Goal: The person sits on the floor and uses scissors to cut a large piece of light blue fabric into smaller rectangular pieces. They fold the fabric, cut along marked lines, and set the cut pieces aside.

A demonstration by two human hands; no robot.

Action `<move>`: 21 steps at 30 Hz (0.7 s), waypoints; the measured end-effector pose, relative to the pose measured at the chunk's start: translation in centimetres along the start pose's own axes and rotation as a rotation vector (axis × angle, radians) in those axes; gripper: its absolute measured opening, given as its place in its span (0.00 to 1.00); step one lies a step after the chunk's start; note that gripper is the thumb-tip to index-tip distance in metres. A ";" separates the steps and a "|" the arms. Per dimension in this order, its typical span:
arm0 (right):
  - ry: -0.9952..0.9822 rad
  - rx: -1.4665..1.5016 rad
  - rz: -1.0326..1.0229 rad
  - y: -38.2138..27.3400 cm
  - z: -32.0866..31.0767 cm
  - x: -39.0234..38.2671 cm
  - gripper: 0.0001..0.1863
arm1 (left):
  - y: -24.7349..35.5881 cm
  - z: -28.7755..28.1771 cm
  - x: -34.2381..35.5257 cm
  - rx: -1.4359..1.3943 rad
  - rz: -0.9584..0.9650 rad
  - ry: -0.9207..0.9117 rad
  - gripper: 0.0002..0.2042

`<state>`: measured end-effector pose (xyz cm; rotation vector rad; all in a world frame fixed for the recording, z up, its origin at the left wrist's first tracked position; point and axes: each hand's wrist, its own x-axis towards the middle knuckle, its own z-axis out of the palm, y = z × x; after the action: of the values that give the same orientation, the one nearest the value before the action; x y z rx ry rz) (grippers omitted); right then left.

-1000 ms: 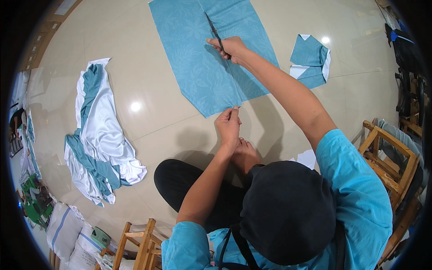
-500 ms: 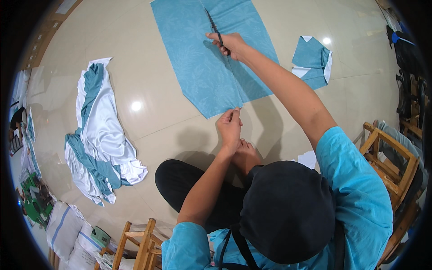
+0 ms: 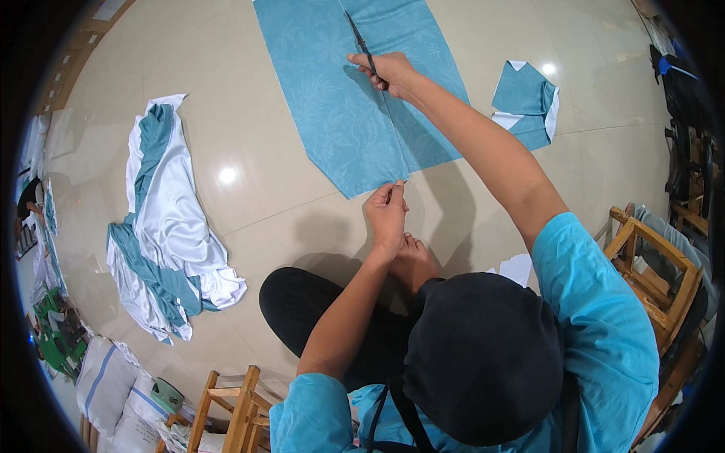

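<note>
A large piece of teal leaf-patterned fabric (image 3: 325, 98) lies spread on the floor in front of me, parted by a long slit or seam line running from its near edge up toward the far side. My right hand (image 3: 387, 70) is closed round the handles of black scissors (image 3: 358, 36), whose blades point away along that line near the far end. At the near edge, my left hand (image 3: 387, 211) pinches the fabric's corner between thumb and fingers. Where the blades meet the cloth, I cannot tell how far apart they are.
To the left lies a crumpled heap of white and teal satin cloth (image 3: 177, 219). A small teal piece with white undersides (image 3: 525, 102) rests at the right. Wooden stools (image 3: 657, 260) stand at the right and lower left (image 3: 234, 411), beside stuffed white sacks (image 3: 106, 381).
My right hand and the scissors have shifted very slightly. My left hand keeps its pinch at the near corner, and the fabric lies almost as before.
</note>
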<state>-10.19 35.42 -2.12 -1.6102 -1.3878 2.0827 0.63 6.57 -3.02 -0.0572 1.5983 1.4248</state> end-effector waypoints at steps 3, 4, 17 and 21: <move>0.001 0.002 -0.011 0.1 -0.1 0.1 0.21 | 0.0 0.0 0.0 0.004 -0.004 0.000 0.11; -0.002 -0.002 -0.017 0.1 -0.1 0.1 0.21 | 0.0 0.0 0.0 -0.005 -0.005 -0.005 0.11; -0.020 0.001 -0.057 -0.9 0.0 0.4 0.22 | 0.3 0.1 -0.2 0.025 -0.005 0.005 0.12; -0.025 -0.007 -0.056 -1.3 0.2 0.9 0.22 | 0.5 0.0 -0.3 0.034 0.002 0.002 0.12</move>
<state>-11.17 36.57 -1.79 -1.5346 -1.4328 2.0761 0.49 6.62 -2.48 -0.0368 1.6243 1.3991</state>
